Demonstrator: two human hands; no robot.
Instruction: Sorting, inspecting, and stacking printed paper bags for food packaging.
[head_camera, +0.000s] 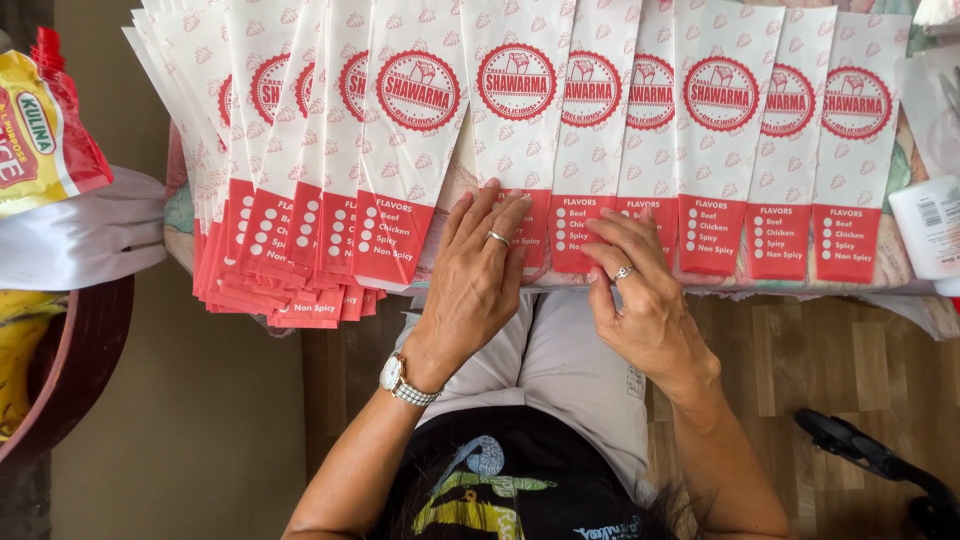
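At the far left, a yellow-and-red food packet (40, 125) is seen above a white cloth (80, 235), with a dark red bowl (75, 360) below it. Next comes a thick fanned stack of paper bags (300, 200) — white with red round stamps and red lower bands — overlapped along the table (900, 275) edge. The left hand (478, 275), ringed and with a wristwatch (403, 380) worn below it, is laid flat on one paper bag (515, 110) in the row; its grip is open, fingers spread, nothing clasped. Just beside it, the right hand (640, 295) is rested on the neighbouring bag (590, 130) — fingers loosely bent, touching the red band, not closed on anything. Further right, single bags are laid side by side, and a white bottle (928, 225) is seen at the edge.
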